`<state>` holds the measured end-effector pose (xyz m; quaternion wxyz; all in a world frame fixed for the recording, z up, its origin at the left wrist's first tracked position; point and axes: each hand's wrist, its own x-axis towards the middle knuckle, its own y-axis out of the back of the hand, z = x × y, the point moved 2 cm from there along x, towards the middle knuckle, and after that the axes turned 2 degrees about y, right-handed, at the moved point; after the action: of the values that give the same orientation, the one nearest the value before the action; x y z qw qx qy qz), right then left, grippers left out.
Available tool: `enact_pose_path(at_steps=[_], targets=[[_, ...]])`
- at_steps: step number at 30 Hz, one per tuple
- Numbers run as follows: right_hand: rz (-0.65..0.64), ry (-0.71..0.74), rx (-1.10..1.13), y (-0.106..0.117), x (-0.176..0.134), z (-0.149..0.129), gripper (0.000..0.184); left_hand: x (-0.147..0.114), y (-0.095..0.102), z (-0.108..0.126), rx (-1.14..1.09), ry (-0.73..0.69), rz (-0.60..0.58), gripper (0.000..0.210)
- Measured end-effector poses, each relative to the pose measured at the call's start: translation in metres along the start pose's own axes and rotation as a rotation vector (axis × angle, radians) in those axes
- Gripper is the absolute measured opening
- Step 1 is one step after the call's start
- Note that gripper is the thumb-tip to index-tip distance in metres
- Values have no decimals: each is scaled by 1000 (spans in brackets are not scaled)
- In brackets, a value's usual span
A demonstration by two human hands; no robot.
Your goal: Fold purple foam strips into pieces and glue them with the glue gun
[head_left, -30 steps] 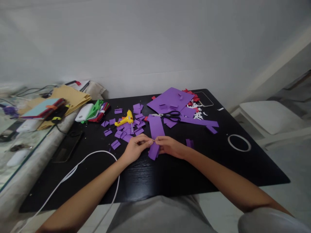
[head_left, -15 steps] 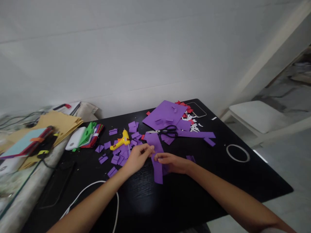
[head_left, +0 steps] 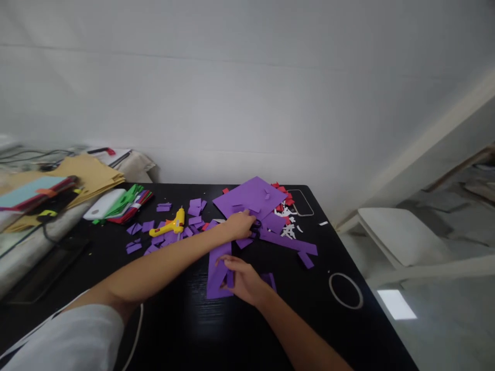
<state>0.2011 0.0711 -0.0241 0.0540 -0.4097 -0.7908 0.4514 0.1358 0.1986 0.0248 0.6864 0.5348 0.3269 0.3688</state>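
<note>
My left hand (head_left: 242,225) reaches across to the black-handled scissors (head_left: 256,225), its fingers closed over the handles. Part of a blade shows left of the wrist; most of the scissors is hidden. Nearer to me, my right hand (head_left: 245,280) is curled with a small folded purple piece (head_left: 230,279) between thumb and fingers. Below that hand lies a purple strip (head_left: 215,275) on the black table. Beyond the left hand is a large purple sheet (head_left: 253,193) with small pieces on it. Another long purple strip (head_left: 290,244) extends to the right.
A yellow glue gun (head_left: 170,224) lies among several small purple pieces. Further left are stacked coloured sheets (head_left: 129,203) and brown paper (head_left: 93,175). Red scraps (head_left: 288,198) and white scraps (head_left: 288,229) lie at the back right. A white stool (head_left: 402,234) stands beyond the table's right edge.
My left hand has moved forward from the purple strip to the scissors. My right hand has shifted left in view and now shows a small folded purple piece. The view has turned slightly.
</note>
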Motion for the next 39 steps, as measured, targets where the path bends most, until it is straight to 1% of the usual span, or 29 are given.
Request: enact_pose_path(at_steps=[2,4,6,8,9,11,13,14,15,16,17,18,19,21,22,25,26,28,29,30,32,35,36,38,39], targets=[[-11,-5,18,-2,0,1,25,2,3,5,43,-15,-20,29],[8,-24,64,-2,0,3,24,3,11,10,68,-52,-22,29],[46,-44,117,-2,0,4,25,1,25,12,79,-82,-2,28],[70,-60,142,-2,0,3,26,-4,45,9,68,-104,47,31],[73,-68,140,-2,-1,3,26,-8,56,7,13,-112,120,32],[64,-73,109,-3,-1,1,26,-23,78,-3,-175,-46,290,29],[84,-60,75,-2,-2,-1,27,-43,94,-14,-487,9,462,30],[94,-50,66,0,-2,-2,28,-55,99,-19,-656,30,537,31],[107,-48,67,2,-1,-3,28,-68,100,-23,-805,43,584,35],[112,-43,59,4,-1,-3,28,-81,99,-26,-925,46,605,38],[110,-47,54,6,0,-4,28,-95,97,-28,-998,41,634,39],[107,-46,60,7,0,-4,27,-108,94,-28,-1018,20,654,38],[105,-43,83,8,0,-4,25,-121,91,-28,-981,-10,668,35],[104,-30,125,7,1,-5,26,-145,83,-26,-795,-111,659,33],[110,-15,128,5,0,-6,28,-155,78,-25,-668,-160,625,31],[101,-63,102,-5,1,-7,26,-179,61,-21,-276,-385,437,30],[129,-39,94,-8,2,-7,26,-185,54,-20,-176,-439,389,30],[185,0,66,-13,3,-8,25,-193,43,-20,-53,-478,365,32],[200,18,42,-15,4,-8,25,-197,38,-20,-43,-465,347,34],[205,29,14,-17,4,-8,26,-200,33,-20,-62,-445,332,35],[199,50,-58,-19,4,-8,30,-205,27,-21,-188,-375,300,39],[191,137,-190,-25,1,-10,34,-210,23,-22,-503,-240,275,40],[184,183,-241,-28,0,-11,33,-210,21,-23,-621,-176,273,35],[194,254,-329,-35,-2,-13,35,-206,16,-24,-853,-16,250,18],[203,284,-372,-38,-2,-14,36,-203,12,-25,-961,55,218,12]])
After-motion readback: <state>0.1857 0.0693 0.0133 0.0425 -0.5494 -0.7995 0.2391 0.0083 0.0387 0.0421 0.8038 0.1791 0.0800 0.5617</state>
